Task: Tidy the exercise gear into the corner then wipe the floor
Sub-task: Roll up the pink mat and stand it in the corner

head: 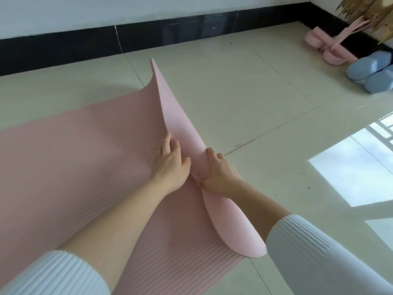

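Where raised off the floor [234, 92], presses pink mat [63, 156] with left hand [172, 167], fingers straight; grips edge with right hand [219, 172].

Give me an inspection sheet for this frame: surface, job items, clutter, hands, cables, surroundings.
Surface: glossy tiled floor, a few dark specks, window glare at right.
Job's things: pink mat lies ribbed side up, with one end lifted and curling over. The blue gear and pink gear sit by the far right wall.
Clutter: dried plant hangs over the pink gear.
Grippers: left hand presses on the ribbed side at the fold. The right hand grips the lifted flap.
Cables: nothing seen.
Surroundings: white wall with black skirting.
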`<action>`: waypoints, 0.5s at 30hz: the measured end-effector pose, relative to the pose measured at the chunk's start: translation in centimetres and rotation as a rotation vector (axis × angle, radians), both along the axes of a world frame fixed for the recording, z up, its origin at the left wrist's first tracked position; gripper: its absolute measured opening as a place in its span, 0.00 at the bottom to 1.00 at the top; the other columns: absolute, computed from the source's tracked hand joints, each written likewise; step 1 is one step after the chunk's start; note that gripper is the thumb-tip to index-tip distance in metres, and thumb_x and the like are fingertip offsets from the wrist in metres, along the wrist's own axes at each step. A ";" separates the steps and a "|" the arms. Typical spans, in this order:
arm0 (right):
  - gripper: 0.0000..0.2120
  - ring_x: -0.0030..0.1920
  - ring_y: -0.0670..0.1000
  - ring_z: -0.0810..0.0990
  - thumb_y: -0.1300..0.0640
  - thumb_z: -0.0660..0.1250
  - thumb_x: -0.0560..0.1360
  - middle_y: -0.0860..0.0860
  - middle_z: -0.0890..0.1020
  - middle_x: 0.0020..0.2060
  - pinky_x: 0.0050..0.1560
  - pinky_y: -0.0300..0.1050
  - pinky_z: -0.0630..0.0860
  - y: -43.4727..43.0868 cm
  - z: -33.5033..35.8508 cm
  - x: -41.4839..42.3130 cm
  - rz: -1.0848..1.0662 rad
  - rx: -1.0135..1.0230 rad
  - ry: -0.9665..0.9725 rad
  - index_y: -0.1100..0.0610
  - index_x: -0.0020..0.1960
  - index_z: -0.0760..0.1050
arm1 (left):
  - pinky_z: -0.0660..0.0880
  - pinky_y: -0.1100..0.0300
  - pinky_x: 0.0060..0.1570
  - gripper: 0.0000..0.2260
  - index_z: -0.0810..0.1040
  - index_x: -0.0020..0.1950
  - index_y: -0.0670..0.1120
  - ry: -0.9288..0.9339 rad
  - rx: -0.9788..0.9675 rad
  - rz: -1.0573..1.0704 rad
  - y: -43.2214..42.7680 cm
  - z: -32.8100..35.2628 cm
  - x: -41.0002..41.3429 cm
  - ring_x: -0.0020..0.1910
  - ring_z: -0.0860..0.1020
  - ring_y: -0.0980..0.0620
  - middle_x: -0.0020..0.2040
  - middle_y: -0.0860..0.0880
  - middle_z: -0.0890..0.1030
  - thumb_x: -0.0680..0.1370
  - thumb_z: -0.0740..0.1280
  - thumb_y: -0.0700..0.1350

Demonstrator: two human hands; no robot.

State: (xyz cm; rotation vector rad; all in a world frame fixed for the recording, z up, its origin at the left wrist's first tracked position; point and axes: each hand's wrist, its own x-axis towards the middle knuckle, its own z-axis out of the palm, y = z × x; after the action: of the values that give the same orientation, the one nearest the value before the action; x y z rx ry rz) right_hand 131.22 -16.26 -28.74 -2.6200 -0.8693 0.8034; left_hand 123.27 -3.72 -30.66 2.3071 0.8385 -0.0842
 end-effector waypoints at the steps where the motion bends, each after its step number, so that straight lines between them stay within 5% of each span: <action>1: 0.31 0.55 0.60 0.75 0.57 0.69 0.71 0.54 0.70 0.56 0.43 0.48 0.69 -0.2 -0.1 -0.1 0.027 0.012 -0.053 0.54 0.69 0.57 | 0.53 0.53 0.73 0.27 0.58 0.75 0.37 -0.022 -0.078 0.044 0.1 -0.2 0.5 0.76 0.51 0.45 0.78 0.44 0.49 0.81 0.56 0.51; 3: 0.27 0.54 0.58 0.73 0.66 0.64 0.71 0.54 0.70 0.56 0.41 0.48 0.68 -0.6 -0.3 -0.8 0.083 0.039 -0.156 0.57 0.67 0.58 | 0.68 0.54 0.58 0.17 0.77 0.56 0.39 -0.161 -0.310 0.196 0.1 0.0 1.5 0.61 0.71 0.47 0.61 0.41 0.74 0.79 0.60 0.50; 5: 0.27 0.53 0.57 0.71 0.70 0.60 0.70 0.53 0.69 0.57 0.42 0.50 0.69 -0.9 -0.5 -1.9 0.120 0.065 -0.208 0.58 0.66 0.58 | 0.65 0.57 0.37 0.14 0.70 0.36 0.44 -0.338 -0.531 0.399 0.0 0.5 1.9 0.39 0.69 0.50 0.36 0.50 0.70 0.77 0.64 0.50; 9: 0.33 0.54 0.56 0.67 0.69 0.58 0.72 0.52 0.63 0.63 0.45 0.51 0.74 -0.8 -0.7 -4.1 0.210 0.019 -0.300 0.57 0.73 0.51 | 0.71 0.57 0.40 0.12 0.73 0.37 0.46 -0.490 -0.704 0.508 0.1 -0.2 1.8 0.37 0.73 0.52 0.33 0.52 0.73 0.73 0.70 0.51; 12: 0.36 0.59 0.59 0.64 0.65 0.59 0.73 0.53 0.56 0.68 0.49 0.52 0.72 -0.9 -1.0 -5.8 0.344 -0.032 -0.396 0.58 0.76 0.46 | 0.74 0.55 0.44 0.10 0.77 0.40 0.46 -0.428 -0.698 0.563 0.6 -1.1 0.9 0.40 0.76 0.51 0.36 0.52 0.78 0.70 0.74 0.51; 15: 0.35 0.60 0.59 0.63 0.59 0.63 0.71 0.50 0.59 0.65 0.53 0.53 0.71 -0.9 -0.8 -7.0 0.444 0.032 -0.364 0.54 0.74 0.52 | 0.74 0.53 0.43 0.15 0.79 0.41 0.45 -0.352 -0.730 0.626 1.7 -1.6 -0.8 0.40 0.76 0.49 0.37 0.50 0.79 0.64 0.76 0.53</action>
State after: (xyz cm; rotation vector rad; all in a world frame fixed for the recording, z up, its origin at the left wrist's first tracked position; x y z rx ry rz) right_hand 124.24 -17.20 -29.58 -2.6188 -1.5858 0.3941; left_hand 122.49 -2.01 -32.28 1.2713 1.0784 0.2464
